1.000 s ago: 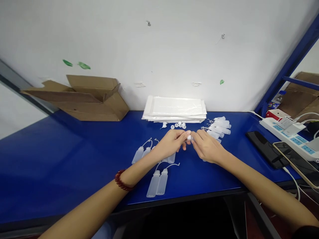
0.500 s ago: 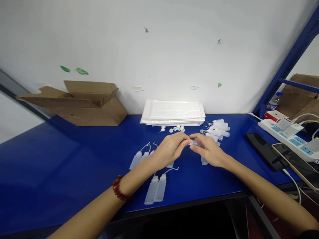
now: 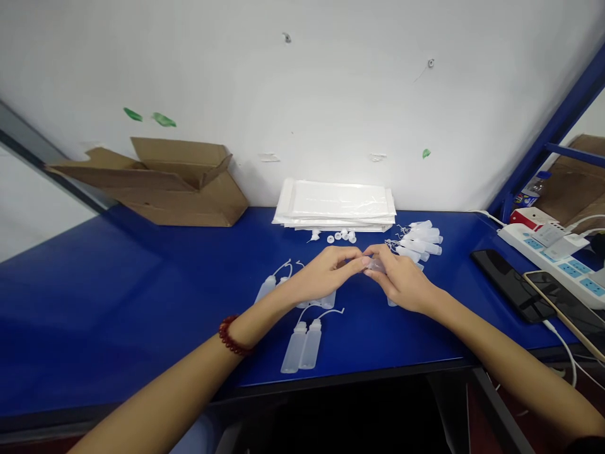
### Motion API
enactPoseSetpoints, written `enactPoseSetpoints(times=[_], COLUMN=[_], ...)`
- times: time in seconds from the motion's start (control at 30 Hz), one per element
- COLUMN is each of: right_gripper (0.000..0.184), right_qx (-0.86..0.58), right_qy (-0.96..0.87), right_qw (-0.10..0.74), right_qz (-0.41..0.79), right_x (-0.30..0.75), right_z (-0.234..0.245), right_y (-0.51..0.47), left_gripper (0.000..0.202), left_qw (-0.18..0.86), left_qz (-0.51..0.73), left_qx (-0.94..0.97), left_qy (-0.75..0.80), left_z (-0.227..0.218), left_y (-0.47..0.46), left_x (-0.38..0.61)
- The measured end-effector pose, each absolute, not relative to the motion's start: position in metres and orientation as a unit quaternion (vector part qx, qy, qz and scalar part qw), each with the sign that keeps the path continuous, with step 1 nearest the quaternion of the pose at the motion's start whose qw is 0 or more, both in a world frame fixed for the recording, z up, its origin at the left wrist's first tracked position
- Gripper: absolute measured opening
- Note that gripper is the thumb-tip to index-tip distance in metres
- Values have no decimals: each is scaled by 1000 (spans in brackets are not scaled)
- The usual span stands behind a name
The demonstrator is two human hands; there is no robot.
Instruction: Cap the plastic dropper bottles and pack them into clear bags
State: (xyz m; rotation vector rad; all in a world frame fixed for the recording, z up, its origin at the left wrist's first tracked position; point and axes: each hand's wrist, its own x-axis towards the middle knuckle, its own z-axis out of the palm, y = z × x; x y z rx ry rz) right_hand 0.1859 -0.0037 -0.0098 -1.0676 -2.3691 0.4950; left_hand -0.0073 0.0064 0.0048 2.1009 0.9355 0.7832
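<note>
1. Hovering over the middle of the blue table [image 3: 142, 296], the left hand [image 3: 326, 275] and the right hand [image 3: 403, 282] are seen joined at the fingertips.
2. A small translucent bottle [image 3: 376, 265] is held between them, just above the tabletop. It is wrapped by the curled fingers of the right hand, while its left end is pinched by the narrowed thumb and fingers of the left hand.
3. What exactly is gripped at that pinched end cannot be told; it is too small.
4. A red bead bracelet [image 3: 231, 337] is worn on the left wrist.
5. A pair of bottles [image 3: 301, 345] is laid side by side near the table's near edge, and more bottles [image 3: 270, 287] are partly hidden to the left of the left hand.
6. A pile of bottles [image 3: 420, 239] is found to the far right of the hands, and loose white caps [image 3: 341, 236] are scattered just beyond them.
7. A stack of clear bags [image 3: 338, 205] is set against the far wall, with an open cardboard box [image 3: 170, 186] at the far left.
8. Two phones [image 3: 513, 285] and a power strip [image 3: 551, 252] are placed at the right edge.
</note>
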Motion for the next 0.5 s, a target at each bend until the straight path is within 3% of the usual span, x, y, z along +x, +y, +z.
enactPoseSetpoints(times=[0.3,0.4,0.5], right_gripper=[35,34,33], right_qx=[-396,-404,-387], right_qy=[-887,-880,-858], right_qw=[231,223,237], right_qz=[57,115,240], right_x=[188,189,189], right_z=[-19,-17,-13], right_y=[0,-1,-1], left_gripper=[50,47,40], left_qw=[443,418,328], left_qz=[289,273,267], left_qx=[762,784,830], left_qy=[373,369,363], left_z=[-2,-1,-1], left_y=[6,5,5], left_x=[-3,-4,-5])
